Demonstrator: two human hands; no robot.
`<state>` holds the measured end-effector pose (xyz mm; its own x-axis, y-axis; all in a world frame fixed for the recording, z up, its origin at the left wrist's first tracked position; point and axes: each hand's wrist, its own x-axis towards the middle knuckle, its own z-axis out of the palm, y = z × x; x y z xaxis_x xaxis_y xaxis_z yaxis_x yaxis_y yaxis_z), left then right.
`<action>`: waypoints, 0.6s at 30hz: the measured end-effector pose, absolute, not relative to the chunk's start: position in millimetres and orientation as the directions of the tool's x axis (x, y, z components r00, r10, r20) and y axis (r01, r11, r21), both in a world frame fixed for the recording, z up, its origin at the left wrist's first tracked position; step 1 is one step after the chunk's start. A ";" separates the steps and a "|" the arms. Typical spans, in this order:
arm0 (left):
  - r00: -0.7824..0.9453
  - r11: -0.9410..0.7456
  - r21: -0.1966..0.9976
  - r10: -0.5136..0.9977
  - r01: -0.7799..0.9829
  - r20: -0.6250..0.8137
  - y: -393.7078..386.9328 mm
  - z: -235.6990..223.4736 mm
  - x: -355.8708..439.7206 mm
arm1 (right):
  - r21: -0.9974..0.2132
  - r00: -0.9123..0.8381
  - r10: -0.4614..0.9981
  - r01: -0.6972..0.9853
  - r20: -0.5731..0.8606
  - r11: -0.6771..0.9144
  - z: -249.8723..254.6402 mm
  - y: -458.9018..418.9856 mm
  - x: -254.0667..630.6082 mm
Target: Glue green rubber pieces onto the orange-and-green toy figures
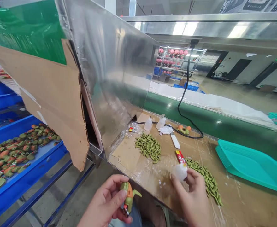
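My left hand (106, 201) is closed on a small green and orange toy figure (128, 197), held below the front edge of the cardboard-covered worktable (140, 170). My right hand (192, 195) is closed on a small white squeeze bottle (180, 171), held over the table edge. Just beyond that hand a row of small green parts (208, 181) lies on the table. A red and yellow packet (180, 156) lies beside the bottle.
A second pile of green parts (149, 147) lies further back, with two white bottles (154, 123), a white cloth, a toy (184, 129) and a black cable (185, 94). A teal tray (252, 165) stands right. Left, a blue bin (34, 170) holds several toys. A metal panel (110, 69) rises ahead.
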<state>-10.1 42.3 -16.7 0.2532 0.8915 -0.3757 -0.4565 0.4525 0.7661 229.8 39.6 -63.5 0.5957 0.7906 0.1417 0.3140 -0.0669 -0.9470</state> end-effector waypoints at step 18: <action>0.238 0.437 0.762 0.899 -0.477 -0.366 49.8 -17.8 -15.3 | 0.055 -0.176 0.918 0.984 0.356 0.168 -62.9 103.8 205.9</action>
<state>-15.3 49.8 -17.8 0.2381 0.8995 -0.3664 -0.4773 0.4369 0.7624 205.9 103.8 -62.9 -0.1762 0.9176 0.3563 0.9843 0.1675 0.0554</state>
